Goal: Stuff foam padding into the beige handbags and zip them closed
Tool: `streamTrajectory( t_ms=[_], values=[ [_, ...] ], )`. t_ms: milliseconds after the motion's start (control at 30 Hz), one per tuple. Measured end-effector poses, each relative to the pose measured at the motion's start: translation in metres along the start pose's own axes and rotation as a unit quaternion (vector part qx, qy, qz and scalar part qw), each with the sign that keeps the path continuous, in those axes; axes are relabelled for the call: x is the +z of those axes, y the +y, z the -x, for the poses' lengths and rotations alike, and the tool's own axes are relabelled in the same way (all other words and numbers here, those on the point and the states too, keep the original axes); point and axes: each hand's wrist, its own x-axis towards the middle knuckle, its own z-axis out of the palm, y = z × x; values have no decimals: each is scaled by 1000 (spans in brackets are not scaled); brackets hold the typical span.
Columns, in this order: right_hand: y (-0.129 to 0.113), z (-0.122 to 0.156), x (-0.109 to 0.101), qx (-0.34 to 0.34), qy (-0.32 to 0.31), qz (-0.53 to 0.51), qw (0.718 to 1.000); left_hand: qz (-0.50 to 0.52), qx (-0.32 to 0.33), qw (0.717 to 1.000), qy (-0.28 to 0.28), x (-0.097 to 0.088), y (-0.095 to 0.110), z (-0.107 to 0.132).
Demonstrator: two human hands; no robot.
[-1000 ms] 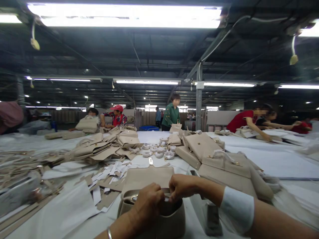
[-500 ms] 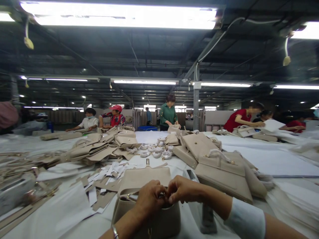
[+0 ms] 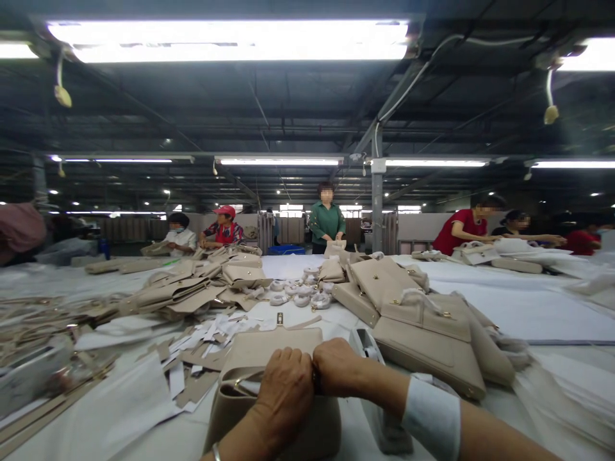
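A beige handbag (image 3: 319, 426) stands right in front of me, its flap (image 3: 273, 342) laid back and a gold clasp plate (image 3: 280, 319) at the flap's far edge. Inside the open mouth, at the left, a zip and some white filling show. My left hand (image 3: 288, 381) is closed over the bag's rim, knuckles up. Touching it at the right, my right hand (image 3: 339, 368) is closed in a fist at the same rim. The fingertips of both hands are hidden, along with whatever small part lies between them. A grey-and-white holder (image 3: 384, 416) stands beside the bag.
Beige bags are piled at the right (image 3: 427, 339) and left (image 3: 177, 291). Wrapped rings of strap (image 3: 302, 294) lie between the piles. Paper and beige offcuts (image 3: 204, 358) are strewn at the left. Across the table stands a co-worker in green (image 3: 327, 224); others work at both sides.
Both hands have closed more tightly and come together at the bag's rim; the right fingers were pinching there before. The bag has shifted slightly left. The co-worker in green has straightened up.
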Motion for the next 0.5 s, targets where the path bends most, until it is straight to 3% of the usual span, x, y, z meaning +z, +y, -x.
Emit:
streamTrajectory(
  t_ms=[167,267,500],
  values=[
    [7,6,9,-5,12,3,1000,-7,-13,997,-74,-21,8,-10],
    [10,9,11,0,19,-4,1000,-14,-14,996,-89,-28,5,-13],
    [7,12,3,1,-4,-11,1000,-37,-87,992,-83,-31,-31,1]
  ],
)
